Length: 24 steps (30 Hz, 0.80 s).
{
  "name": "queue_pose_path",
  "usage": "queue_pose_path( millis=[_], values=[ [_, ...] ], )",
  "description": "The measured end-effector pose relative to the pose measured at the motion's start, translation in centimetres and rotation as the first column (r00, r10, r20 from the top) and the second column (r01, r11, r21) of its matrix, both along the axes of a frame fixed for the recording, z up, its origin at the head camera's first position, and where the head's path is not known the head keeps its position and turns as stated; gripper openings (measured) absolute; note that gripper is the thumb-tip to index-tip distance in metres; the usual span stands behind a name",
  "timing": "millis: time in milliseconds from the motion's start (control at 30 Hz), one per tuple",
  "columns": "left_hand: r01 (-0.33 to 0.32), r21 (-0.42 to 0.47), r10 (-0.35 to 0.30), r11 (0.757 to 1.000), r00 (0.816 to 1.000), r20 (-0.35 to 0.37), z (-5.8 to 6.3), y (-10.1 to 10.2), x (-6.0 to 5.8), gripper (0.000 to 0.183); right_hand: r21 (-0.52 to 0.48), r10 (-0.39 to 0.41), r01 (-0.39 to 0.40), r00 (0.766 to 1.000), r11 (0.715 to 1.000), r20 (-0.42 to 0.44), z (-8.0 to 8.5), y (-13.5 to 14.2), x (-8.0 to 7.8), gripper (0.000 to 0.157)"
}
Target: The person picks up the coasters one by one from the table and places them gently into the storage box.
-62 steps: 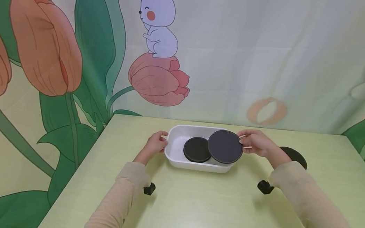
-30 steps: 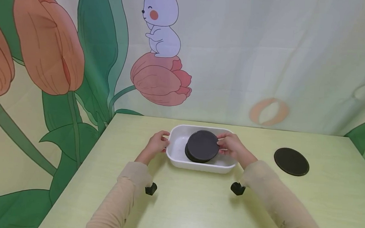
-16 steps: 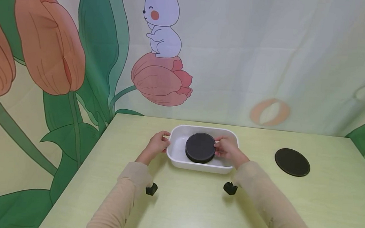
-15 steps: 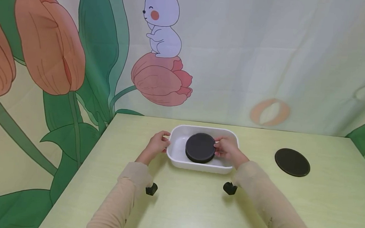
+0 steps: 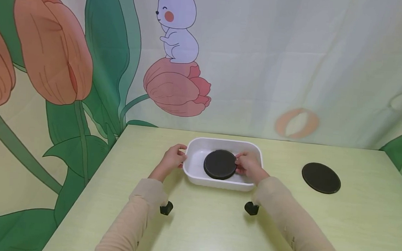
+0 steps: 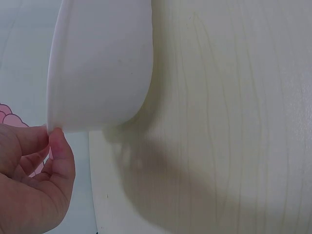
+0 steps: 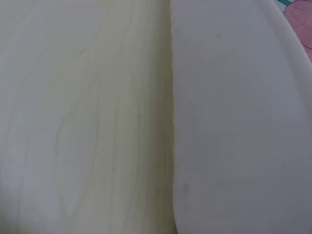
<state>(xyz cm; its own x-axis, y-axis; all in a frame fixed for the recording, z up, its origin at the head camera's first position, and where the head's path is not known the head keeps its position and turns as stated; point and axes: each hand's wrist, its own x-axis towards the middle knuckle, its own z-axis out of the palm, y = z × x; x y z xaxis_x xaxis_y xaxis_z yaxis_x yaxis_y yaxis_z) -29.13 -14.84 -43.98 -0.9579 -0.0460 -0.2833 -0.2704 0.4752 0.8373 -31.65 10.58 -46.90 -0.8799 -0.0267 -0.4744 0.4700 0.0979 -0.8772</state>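
Note:
A white rectangular basin (image 5: 214,183) stands near the back of the table. Inside it, left of centre, lies a round black coaster (image 5: 220,163) on top of another, which it mostly covers. My right hand (image 5: 250,167) reaches over the basin's right part and pinches the right edge of the top coaster. With thumb and fingers, my left hand (image 5: 171,159) grips the left rim. The left wrist view shows this pinch on the basin wall (image 6: 102,63) close up. Only the outer side of the basin (image 7: 239,117) and tabletop show in the right wrist view.
A further black coaster (image 5: 321,177) lies flat on the table to the right of the basin. Behind the pale wooden table (image 5: 208,225) hangs a printed curtain (image 5: 260,67) with tulips and a rabbit. Black wrist cameras (image 5: 251,208) sit below both forearms.
My right hand has carried the black coaster leftward and lowered it onto the one in the basin. The left hand has stayed at the left rim. The coaster on the table has come into full view.

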Motion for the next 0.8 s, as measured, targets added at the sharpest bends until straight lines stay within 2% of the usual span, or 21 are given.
queue_pose_path(
  millis=[67,167,400,600,800],
  values=[
    [0.003,0.003,-0.003,1.000,1.000,0.001,0.0,0.0,0.0,0.035,0.016,-0.008,0.008,1.000,1.000,-0.007,0.4,0.0,0.3,0.030],
    [0.010,0.001,-0.010,1.000,1.000,-0.001,-0.1,0.1,0.1,0.035,0.053,-0.032,0.032,0.999,0.998,-0.011,0.0,0.1,0.0,0.035],
    [0.006,0.005,-0.006,1.000,1.000,0.005,-0.1,0.3,0.2,0.036,0.093,-0.034,0.037,0.999,0.995,-0.030,-0.2,0.2,-0.1,0.037],
    [0.008,0.009,-0.008,1.000,1.000,-0.002,0.1,0.2,0.3,0.036,0.055,-0.020,0.023,0.998,0.998,-0.059,2.3,0.7,0.1,0.035],
    [0.012,0.008,-0.012,1.000,1.000,-0.009,0.1,0.0,0.2,0.036,0.106,0.059,-0.050,0.995,0.993,-0.081,4.6,1.8,0.1,0.034]
  ],
)
